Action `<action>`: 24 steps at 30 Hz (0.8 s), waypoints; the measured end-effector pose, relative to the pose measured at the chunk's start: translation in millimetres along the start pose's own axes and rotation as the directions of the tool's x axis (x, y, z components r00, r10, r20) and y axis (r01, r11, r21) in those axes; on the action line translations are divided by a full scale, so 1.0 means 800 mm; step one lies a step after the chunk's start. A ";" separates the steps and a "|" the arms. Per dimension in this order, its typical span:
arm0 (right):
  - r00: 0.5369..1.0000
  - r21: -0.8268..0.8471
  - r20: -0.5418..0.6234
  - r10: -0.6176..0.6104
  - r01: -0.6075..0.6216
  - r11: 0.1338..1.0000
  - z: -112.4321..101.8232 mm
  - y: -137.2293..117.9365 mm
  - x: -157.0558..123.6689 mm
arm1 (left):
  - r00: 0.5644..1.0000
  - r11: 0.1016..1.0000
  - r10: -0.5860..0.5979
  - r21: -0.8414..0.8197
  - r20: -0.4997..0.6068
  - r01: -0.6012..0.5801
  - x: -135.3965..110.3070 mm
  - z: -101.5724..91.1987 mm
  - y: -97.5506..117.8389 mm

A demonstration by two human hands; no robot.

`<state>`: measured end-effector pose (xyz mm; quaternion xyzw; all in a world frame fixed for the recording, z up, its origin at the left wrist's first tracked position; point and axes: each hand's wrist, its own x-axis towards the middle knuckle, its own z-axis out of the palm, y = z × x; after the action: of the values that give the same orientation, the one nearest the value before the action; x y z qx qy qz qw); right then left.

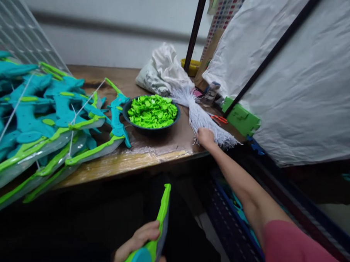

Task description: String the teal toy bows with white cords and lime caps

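My left hand (142,240) is wrapped round a toy bow (163,208) with a lime-green limb and a teal grip, below the table's front edge. The bow's lower part runs out of view. Over the table my right hand (206,137) is closed at the near side of a bundle of white strings (202,116); how many strands are in the fingers I cannot tell. The bundle is gathered tight near its top and fans out at its lower end. Left of it stands a dark bowl (159,128) full of small lime-green plastic pieces.
Many teal-and-green toy bows (58,109) with white strings are piled at the left, some jutting past the table edge (141,159). Behind the bowl lies a white sack (157,68). Orange-handled scissors (220,118) and a green foam block (240,116) lie right of the strings. A blue crate (233,217) stands below.
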<state>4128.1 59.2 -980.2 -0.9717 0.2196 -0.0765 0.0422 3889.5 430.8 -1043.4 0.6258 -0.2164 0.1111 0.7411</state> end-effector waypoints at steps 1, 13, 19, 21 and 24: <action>1.000 0.012 0.003 -0.002 0.002 1.000 -0.001 0.000 0.002 | 1.000 0.999 0.022 -0.032 0.013 -0.021 -0.001 0.009 -0.004; 0.869 0.821 0.110 -0.482 0.193 0.537 -0.061 -0.004 -0.230 | 0.986 0.990 0.132 0.032 0.099 -0.136 -0.044 0.045 -0.037; 0.681 0.811 0.073 -0.729 0.384 0.440 -0.062 -0.029 -0.375 | 0.989 0.998 -0.053 0.028 0.142 0.050 -0.047 0.048 -0.014; 0.634 0.803 0.085 -0.768 0.414 0.430 -0.063 -0.034 -0.382 | 0.986 0.993 -0.116 -0.014 0.119 0.119 -0.051 0.046 -0.006; 0.604 0.837 0.140 -0.784 0.351 0.420 -0.070 -0.037 -0.391 | 0.986 0.985 -0.130 -0.099 0.105 0.141 -0.060 0.047 0.006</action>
<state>3852.2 218.5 -962.7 -0.8576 -0.2121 0.0950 0.4587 3838.4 400.1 -1056.9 0.6037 -0.2151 0.0179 0.7674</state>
